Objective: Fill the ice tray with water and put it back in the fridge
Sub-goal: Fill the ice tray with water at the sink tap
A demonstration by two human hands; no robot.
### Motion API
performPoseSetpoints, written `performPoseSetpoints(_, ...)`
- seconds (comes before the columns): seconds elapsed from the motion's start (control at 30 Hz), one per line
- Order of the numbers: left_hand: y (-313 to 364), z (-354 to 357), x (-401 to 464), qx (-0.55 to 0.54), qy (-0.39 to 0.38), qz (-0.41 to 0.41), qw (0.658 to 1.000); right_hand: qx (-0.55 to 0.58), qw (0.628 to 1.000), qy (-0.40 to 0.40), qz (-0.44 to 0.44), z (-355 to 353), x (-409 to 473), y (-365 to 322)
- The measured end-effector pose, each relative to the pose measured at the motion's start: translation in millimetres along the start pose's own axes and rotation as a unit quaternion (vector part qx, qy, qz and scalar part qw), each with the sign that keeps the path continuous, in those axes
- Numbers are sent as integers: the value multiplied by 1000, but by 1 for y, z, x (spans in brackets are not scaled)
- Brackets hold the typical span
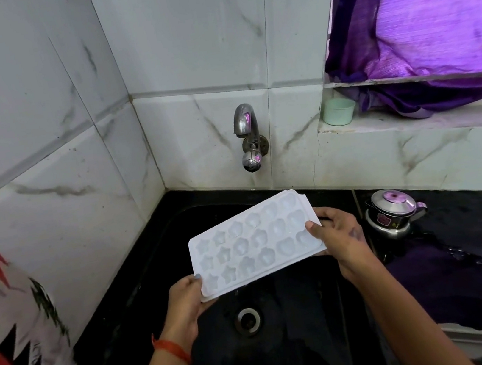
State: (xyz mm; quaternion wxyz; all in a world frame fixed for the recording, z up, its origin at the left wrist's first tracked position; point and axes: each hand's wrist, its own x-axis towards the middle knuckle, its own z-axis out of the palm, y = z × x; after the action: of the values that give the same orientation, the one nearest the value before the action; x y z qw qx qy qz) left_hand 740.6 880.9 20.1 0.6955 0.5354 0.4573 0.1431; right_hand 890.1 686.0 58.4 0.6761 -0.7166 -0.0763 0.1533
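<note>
While both hands grip it, the ice tray (255,244) slants toward the tap (247,133).

One ice tray (255,242), two hands, one tap (247,136), one green cup (338,111), one steel kettle (393,215).

My left hand (185,300) hides the near corner of the ice tray (255,242), and my right hand (340,237) covers its far end. I cannot tell whether the moulds hold water. The patterned cloth (13,341) runs off the left edge.
</note>
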Motion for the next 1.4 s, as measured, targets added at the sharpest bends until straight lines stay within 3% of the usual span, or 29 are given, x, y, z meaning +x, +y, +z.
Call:
performPoseSetpoints(0.83,9,-6,-4,81,-88,56,991,-18,995,8,-97,13,-21,-5)
performPoseSetpoints(1.4,-2,-20,2,21,-100,56,993,-7,988,-16,-152,19,-39,7)
